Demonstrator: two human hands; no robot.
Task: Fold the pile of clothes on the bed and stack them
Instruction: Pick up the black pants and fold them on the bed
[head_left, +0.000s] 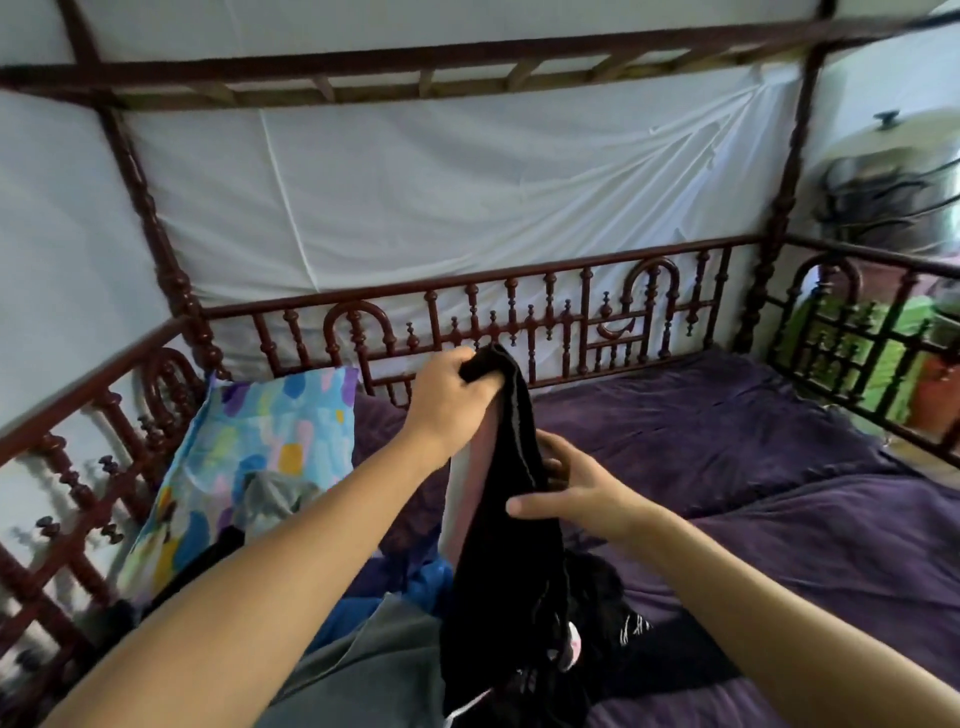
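Observation:
A black garment (506, 545) hangs in the air over the bed. My left hand (452, 400) grips its top end, raised near the back rail. Lower down, my right hand (571, 493) pinches the garment's right edge at mid-length. Its bottom trails onto a heap of clothes: a grey piece (358, 675), a blue piece (410, 587) and more black fabric with white print (639, 629). Behind the black garment, a white and pink piece (467, 499) stands partly hidden.
The bed has a purple sheet (753, 447) and a dark red carved wooden rail (519, 312) on three sides. A colourful patterned pillow (249, 462) leans at the left with a grey cloth (275, 499) on it. White fabric covers the wall behind.

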